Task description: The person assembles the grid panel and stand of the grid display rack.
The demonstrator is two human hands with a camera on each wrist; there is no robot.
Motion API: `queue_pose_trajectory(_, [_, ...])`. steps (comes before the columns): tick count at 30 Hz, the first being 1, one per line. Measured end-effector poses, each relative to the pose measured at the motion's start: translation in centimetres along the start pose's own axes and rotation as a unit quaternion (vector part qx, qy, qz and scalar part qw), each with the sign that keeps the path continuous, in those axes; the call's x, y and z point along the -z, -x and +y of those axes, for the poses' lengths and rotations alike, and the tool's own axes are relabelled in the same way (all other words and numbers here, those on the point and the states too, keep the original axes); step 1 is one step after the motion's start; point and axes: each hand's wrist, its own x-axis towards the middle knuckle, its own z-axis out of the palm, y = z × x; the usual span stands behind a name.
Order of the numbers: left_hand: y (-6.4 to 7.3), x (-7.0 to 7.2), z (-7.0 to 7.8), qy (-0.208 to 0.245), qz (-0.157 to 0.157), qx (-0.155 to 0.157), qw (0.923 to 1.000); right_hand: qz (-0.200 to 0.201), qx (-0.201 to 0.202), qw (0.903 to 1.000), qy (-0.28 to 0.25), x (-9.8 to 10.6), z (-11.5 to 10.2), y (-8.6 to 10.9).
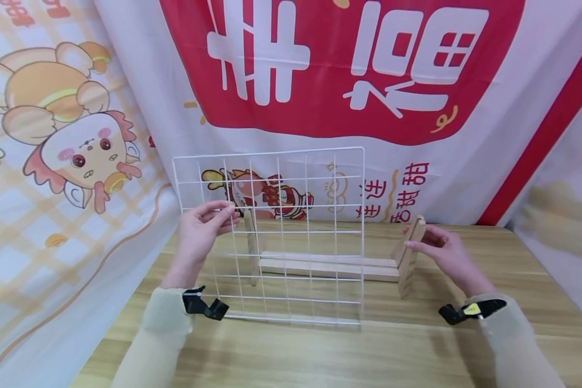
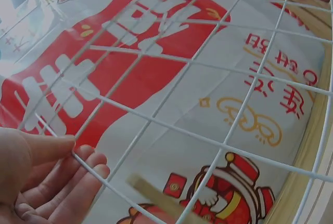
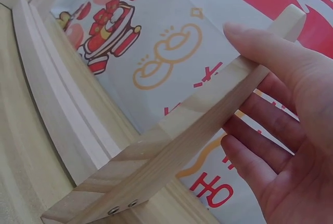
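A white wire grid panel point(image 1: 296, 320) stands roughly upright in front of a low wooden stand point(image 1: 383, 272) on the table. My left hand point(image 1: 205, 225) pinches one of its wires left of the middle; the left wrist view shows thumb and fingertips on the wire point(image 2: 223, 145). Whether the panel's bottom edge touches the table, I cannot tell. My right hand point(image 1: 446, 253) holds the stand's right side post point(image 1: 408, 267) near its top, thumb on one face and fingers behind. Two screw heads point(image 3: 123, 207) show low on that post. The left post point(image 1: 251, 242) is seen through the grid.
Wood-grain table point(image 1: 393, 350) lies under everything. A white cloth with a large red print point(image 1: 330, 108) hangs behind. Another printed cloth point(image 1: 77, 226) lies along the left side, and pale cloth point(image 1: 558, 205) closes off the right.
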Motion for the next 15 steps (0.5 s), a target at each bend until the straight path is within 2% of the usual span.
queue_pose_trajectory(7, [-0.5,-1.8,0.8,-0.039,0.005,0.032,0.9987,0.007,-0.006,1.0000,0.003,-0.3,0.1,0.2])
queue_pose_trajectory(15, [-1.3,-3.7,2.4,-0.059,-0.012,0.047,0.9971,0.013,-0.025,0.9995,0.015,-0.2,0.0,0.1])
